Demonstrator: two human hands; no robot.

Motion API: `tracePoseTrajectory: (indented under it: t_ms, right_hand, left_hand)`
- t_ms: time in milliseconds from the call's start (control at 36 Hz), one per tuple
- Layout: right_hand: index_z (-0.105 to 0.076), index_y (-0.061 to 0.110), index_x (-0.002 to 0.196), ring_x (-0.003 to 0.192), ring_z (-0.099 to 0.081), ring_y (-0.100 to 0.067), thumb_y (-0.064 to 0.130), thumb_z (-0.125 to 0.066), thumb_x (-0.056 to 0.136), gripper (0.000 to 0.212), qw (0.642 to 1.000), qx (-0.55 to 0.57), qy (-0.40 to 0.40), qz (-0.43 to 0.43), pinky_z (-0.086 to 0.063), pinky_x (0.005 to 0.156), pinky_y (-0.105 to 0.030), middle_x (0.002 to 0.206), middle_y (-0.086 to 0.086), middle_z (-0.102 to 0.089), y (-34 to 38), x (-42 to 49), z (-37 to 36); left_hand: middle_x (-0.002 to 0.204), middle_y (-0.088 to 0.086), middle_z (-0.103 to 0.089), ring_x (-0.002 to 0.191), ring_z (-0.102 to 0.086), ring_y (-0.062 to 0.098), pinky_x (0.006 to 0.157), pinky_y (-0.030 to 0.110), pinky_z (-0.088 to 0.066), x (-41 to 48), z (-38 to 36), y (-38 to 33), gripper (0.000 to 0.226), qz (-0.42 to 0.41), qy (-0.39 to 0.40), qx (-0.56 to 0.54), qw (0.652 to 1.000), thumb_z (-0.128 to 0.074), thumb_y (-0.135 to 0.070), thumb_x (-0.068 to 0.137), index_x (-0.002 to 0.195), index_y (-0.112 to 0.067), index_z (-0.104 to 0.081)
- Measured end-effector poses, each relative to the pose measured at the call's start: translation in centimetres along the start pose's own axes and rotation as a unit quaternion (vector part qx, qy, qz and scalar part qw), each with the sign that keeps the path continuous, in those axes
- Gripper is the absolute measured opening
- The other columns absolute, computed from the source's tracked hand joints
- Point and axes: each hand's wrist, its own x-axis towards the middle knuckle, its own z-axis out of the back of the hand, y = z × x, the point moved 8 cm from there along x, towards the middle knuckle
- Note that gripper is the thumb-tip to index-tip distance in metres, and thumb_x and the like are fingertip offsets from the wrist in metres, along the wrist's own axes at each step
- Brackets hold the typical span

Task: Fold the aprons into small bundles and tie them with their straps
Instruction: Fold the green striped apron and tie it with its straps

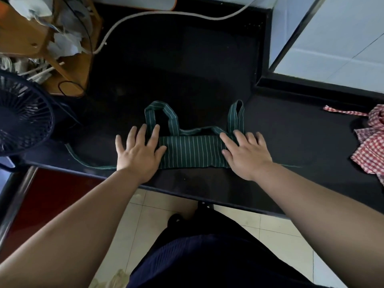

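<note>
A green apron with thin white stripes (192, 151) lies folded into a narrow band near the front edge of the black counter (187, 80). My left hand (139, 151) presses flat on its left end with fingers spread. My right hand (246, 151) presses flat on its right end. Two strap loops stand out behind the band, one (161, 117) at the left and one (235, 118) at the right. A thin green strap (83, 161) trails along the counter to the left. A red and white checked apron (372, 146) lies crumpled at the right edge.
A dark blue fan (22, 115) stands at the left. Behind it is a wooden holder (31, 34) stuffed with paper, and a white cable (166, 15) curves across the back. A tiled wall (332, 38) rises at the back right.
</note>
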Motion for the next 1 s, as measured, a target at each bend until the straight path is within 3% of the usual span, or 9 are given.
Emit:
tracePoseTrajectory:
  t_ms: [194,306,417,500,611,722,833,917,1000]
  right_hand:
    - [0.007,0.038,0.150,0.144,-0.006,-0.033,0.064,-0.011,0.094,0.064,0.999,0.037,0.037,-0.009,0.002,0.117,-0.052,0.160,-0.008,0.001,-0.4,-0.1,-0.4]
    - [-0.012,0.031,0.151,0.140,-0.016,-0.033,0.053,-0.032,0.098,0.060,0.997,0.025,-0.070,0.018,-0.010,0.112,-0.049,0.156,-0.012,-0.012,1.0,-0.6,2.1]
    - [-0.028,0.029,0.150,0.128,-0.038,-0.029,0.025,-0.044,0.099,0.054,0.985,0.107,-0.088,0.105,-0.027,0.105,-0.040,0.144,-0.009,-0.033,3.9,-0.8,2.8]
    - [-0.027,0.029,0.150,0.129,-0.037,-0.027,0.026,-0.042,0.098,0.054,0.982,0.146,-0.067,0.104,-0.029,0.108,-0.039,0.143,-0.007,-0.033,4.7,-0.7,2.2]
    - [-0.014,0.030,0.152,0.138,-0.027,-0.028,0.051,-0.048,0.093,0.071,0.983,0.151,-0.048,0.089,-0.025,0.111,-0.039,0.156,-0.004,-0.015,4.5,-0.4,2.6]
    - [0.000,0.026,0.152,0.138,-0.024,-0.030,0.071,-0.055,0.078,0.103,0.998,0.024,-0.005,0.056,-0.021,0.109,-0.046,0.155,-0.002,-0.022,3.7,1.0,3.2]
    - [-0.021,0.020,0.148,0.132,-0.036,-0.028,0.067,-0.064,0.073,0.099,0.997,-0.032,0.015,0.061,-0.021,0.111,-0.046,0.139,-0.006,-0.043,3.8,1.2,3.5]
    - [-0.052,0.010,0.119,0.099,-0.057,-0.030,0.039,-0.078,0.075,0.059,0.986,-0.020,-0.138,0.088,-0.042,0.086,-0.040,0.104,-0.008,-0.060,4.3,0.6,5.7]
    - [-0.060,0.002,0.079,0.056,-0.053,-0.030,-0.011,-0.079,0.049,0.037,0.955,0.010,-0.272,0.121,-0.035,0.054,-0.030,0.067,-0.011,-0.055,4.2,-1.5,6.9]
  left_hand:
    - [0.161,0.010,0.009,0.147,0.012,0.029,0.115,0.056,0.006,-0.4,0.2,0.2,0.075,-0.010,-0.017,0.005,1.000,-0.012,-0.064,0.092,0.153,-0.027,0.008]
    - [0.145,0.023,-0.034,0.133,-0.027,0.039,0.106,0.064,-0.022,-2.6,2.8,-0.9,0.067,-0.007,-0.195,-0.077,0.978,-0.064,-0.037,0.086,0.143,-0.011,-0.040]
    - [0.136,0.017,-0.034,0.124,-0.027,0.036,0.103,0.052,-0.025,-4.9,2.0,0.6,0.054,0.156,-0.191,-0.254,0.935,-0.066,-0.027,0.086,0.134,-0.013,-0.046]
    - [0.141,0.014,-0.026,0.127,-0.023,0.034,0.105,0.045,-0.022,-5.9,0.6,1.7,0.053,0.238,-0.155,-0.343,0.895,-0.060,-0.032,0.090,0.134,-0.012,-0.038]
    - [0.150,0.011,-0.016,0.135,-0.016,0.030,0.109,0.047,-0.021,-5.5,1.0,1.2,0.077,0.161,-0.127,-0.309,0.929,-0.063,-0.042,0.087,0.147,-0.016,-0.023]
    - [0.161,-0.003,-0.001,0.147,0.009,0.024,0.116,0.051,-0.002,-3.4,2.4,-0.8,0.093,-0.030,-0.071,-0.064,0.995,-0.056,-0.052,0.089,0.154,-0.026,0.005]
    - [0.159,-0.002,-0.014,0.148,-0.003,0.024,0.116,0.056,0.002,-1.2,2.4,-2.3,0.106,-0.115,0.023,0.074,0.990,-0.060,-0.055,0.085,0.151,-0.025,0.018]
    - [0.135,0.004,-0.048,0.130,-0.038,0.027,0.115,0.050,-0.013,-0.5,4.7,-2.9,0.093,-0.127,-0.074,0.122,0.982,-0.073,-0.045,0.078,0.150,-0.019,-0.020]
    - [0.080,0.005,-0.062,0.079,-0.060,0.029,0.084,0.038,-0.040,-2.2,7.0,-3.6,0.040,-0.182,-0.262,0.091,0.943,-0.077,-0.004,0.060,0.097,-0.013,-0.066]
